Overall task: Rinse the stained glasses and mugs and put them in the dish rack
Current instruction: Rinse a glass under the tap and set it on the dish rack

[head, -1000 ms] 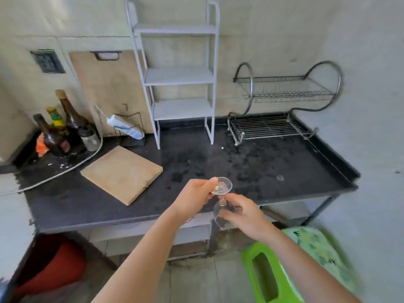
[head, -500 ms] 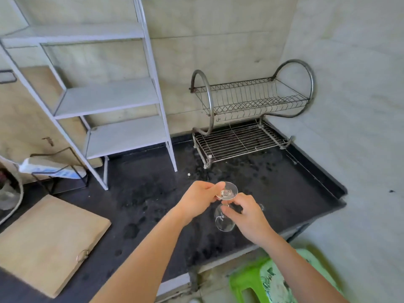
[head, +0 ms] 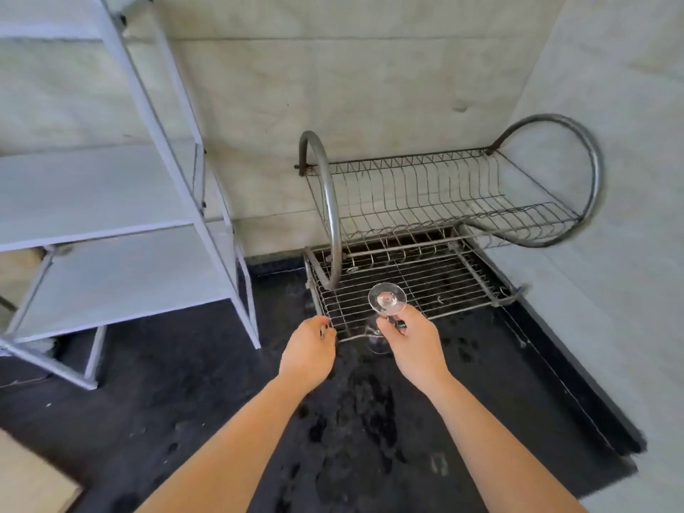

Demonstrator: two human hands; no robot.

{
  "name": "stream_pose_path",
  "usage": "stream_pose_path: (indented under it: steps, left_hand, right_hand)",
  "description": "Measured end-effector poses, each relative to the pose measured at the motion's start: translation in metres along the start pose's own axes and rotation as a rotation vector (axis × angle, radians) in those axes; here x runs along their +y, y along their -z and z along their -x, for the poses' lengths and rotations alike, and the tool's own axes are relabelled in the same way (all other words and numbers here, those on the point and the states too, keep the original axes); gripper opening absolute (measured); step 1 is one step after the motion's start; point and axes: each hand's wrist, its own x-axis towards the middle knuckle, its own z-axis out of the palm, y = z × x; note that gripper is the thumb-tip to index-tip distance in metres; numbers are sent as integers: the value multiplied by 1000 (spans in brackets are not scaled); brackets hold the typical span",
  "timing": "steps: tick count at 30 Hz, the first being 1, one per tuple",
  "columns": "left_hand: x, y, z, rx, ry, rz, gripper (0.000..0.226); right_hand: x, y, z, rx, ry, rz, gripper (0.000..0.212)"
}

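A clear stemmed glass [head: 386, 299] is held upside down, its round foot on top and its bowl low by the rack's front edge. My right hand [head: 409, 340] pinches its stem just under the foot. My left hand [head: 309, 349] is off the glass, fingers loosely curled and holding nothing, beside the front left corner of the metal dish rack [head: 459, 279]. The rack has two wire tiers, both bare.
A white metal shelf unit [head: 111, 231] stands left of the rack on the wet black counter [head: 185, 394]. A wooden board's corner [head: 29, 483] shows at the bottom left. The wall [head: 610, 309] closes in on the right, and the counter edge drops off at the lower right.
The view has moved in toward the rack. My left hand has let go of the glass's foot, and my right hand has carried the glass forward to the rack's front edge.
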Motion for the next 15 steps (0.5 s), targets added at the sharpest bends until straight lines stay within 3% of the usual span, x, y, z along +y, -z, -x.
stream_pose_path:
  steps: [4,10,15]
  left_hand:
    - [-9,-22,-37,-62,29,-119,56]
    - [-10,-43,-63,-54,33,-220,59]
    - [-13,-47,-63,-30,57,-329,55]
  right_hand:
    - [12,-16,-60,-47,48,-13,14]
    - [12,-45,-127,-30,41,-218,18]
    - [6,-69,-164,-60,162,-75,17]
